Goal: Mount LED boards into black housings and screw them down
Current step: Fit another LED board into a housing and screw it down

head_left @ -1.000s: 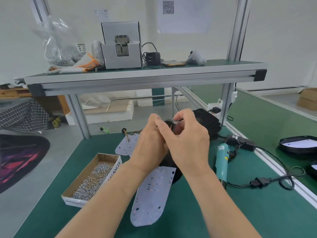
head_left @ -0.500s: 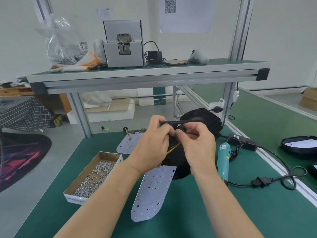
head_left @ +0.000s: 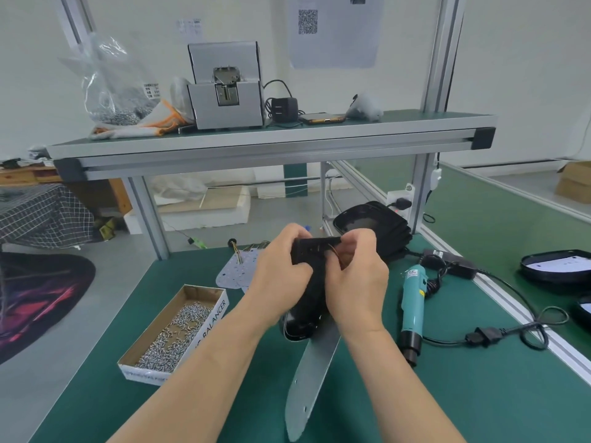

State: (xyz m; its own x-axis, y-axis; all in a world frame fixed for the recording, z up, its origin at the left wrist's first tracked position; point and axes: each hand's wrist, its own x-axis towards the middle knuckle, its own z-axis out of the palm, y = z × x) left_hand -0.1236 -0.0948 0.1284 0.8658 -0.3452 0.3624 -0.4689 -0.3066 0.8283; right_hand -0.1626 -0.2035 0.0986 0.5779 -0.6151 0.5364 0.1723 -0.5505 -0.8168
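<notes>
Both forearms reach in from below and meet over the middle of the green bench (head_left: 479, 394). The left hand (head_left: 281, 279) is wrapped round the side of one black housing (head_left: 307, 289), thumb on its near face, holding it tilted with its upper end raised and its rounded lower end down near the benchtop. The right hand (head_left: 355, 282) is curled at that upper end, fingertips pinching the thin orange wires (head_left: 334, 251) that come out there. One LED board (head_left: 310, 378) hangs below the housing, its plain grey side turned up and its tip near the bench edge. Behind the hands lie more LED boards (head_left: 240, 270), overlapping, so I cannot count them. A stack of black housings (head_left: 383, 225) stands behind the right hand. To the left is one open box of screws (head_left: 172, 334); to the right, one teal electric screwdriver (head_left: 414, 302) lying flat with its cable (head_left: 511, 330). On the neighbouring bench are two more housings with white boards (head_left: 556, 270), both partly cut off.
</notes>
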